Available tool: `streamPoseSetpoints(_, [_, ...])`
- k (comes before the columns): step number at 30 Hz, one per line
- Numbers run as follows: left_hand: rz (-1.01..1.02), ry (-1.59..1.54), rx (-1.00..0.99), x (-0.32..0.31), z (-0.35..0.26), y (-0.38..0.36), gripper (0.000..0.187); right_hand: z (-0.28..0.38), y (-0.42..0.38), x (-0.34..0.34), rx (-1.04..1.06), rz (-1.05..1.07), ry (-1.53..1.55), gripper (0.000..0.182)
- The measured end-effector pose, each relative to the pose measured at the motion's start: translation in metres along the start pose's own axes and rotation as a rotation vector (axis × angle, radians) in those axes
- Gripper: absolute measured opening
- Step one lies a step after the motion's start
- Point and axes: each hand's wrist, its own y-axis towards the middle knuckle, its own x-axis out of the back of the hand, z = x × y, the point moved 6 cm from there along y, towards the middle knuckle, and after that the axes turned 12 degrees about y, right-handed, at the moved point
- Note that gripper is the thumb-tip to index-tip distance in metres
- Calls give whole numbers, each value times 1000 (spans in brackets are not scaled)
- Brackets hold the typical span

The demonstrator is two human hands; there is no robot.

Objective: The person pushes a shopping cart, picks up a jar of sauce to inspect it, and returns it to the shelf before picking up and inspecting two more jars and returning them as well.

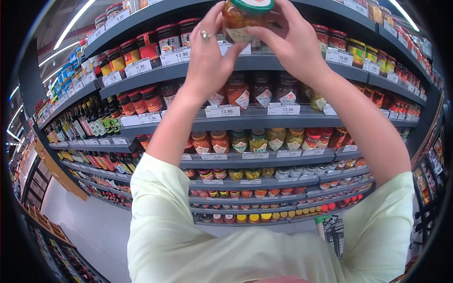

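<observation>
A glass jar [243,21] with a green lid and orange-yellow contents is raised at the top middle, cut off by the frame's upper edge. My right hand [293,40] grips its right side, the thumb pressed across the pale label. Around the left side curls my left hand [208,56], a ring on one finger and the thumb just below the jar. Some fingers of both hands are hidden behind the glass. Shelved jars with red lids [167,37] stand behind my left hand, above a price tag [175,57].
Long grey shelves [264,123] curve around in front of me, filled with jars and bottles [94,118]. A shopping cart [334,233] with a green handle part stands low on the right. Pale floor [89,226] shows at lower left, beside another rack [52,245].
</observation>
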Motion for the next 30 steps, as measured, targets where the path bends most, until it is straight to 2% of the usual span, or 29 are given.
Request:
streamPoseSetpoints(2, [22, 54, 16, 0, 16, 5, 74, -6, 9, -5, 19, 40, -246, 61])
streamPoseSetpoints(4, [43, 108, 33, 1, 33, 7, 73, -13, 10, -8, 6, 0, -258, 62])
streamPoseSetpoints(6, [42, 191, -34, -1, 45, 8, 77, -22, 11, -7, 74, 1, -379, 63])
streamPoseSetpoints(10, [94, 213, 29, -4, 64, 10, 78, -39, 14, -9, 112, 20, -404, 64])
streamPoseSetpoints(13, [77, 354, -90, -3, 66, 14, 78, -45, 16, -10, 173, 43, -520, 67])
streamPoseSetpoints(15, [152, 357, -16, -6, 75, 16, 77, -47, 17, -9, 221, 27, -555, 70])
streamPoseSetpoints(19, [218, 431, 10, -11, 93, 18, 77, -61, 24, -5, 220, 14, -617, 66])
streamPoseSetpoints(21, [279, 619, 14, -11, 93, 23, 79, -66, 30, -3, 202, 17, -625, 60])
streamPoseSetpoints(25, [230, 692, -48, -13, 96, 22, 80, -74, 37, 0, 120, 23, -572, 56])
streamPoseSetpoints(28, [294, 680, 43, -19, 109, 22, 85, -82, 42, 0, 13, 48, -554, 55])
streamPoseSetpoints(30, [317, 653, 135, -22, 123, 21, 87, -95, 48, 5, -163, 33, -533, 55])
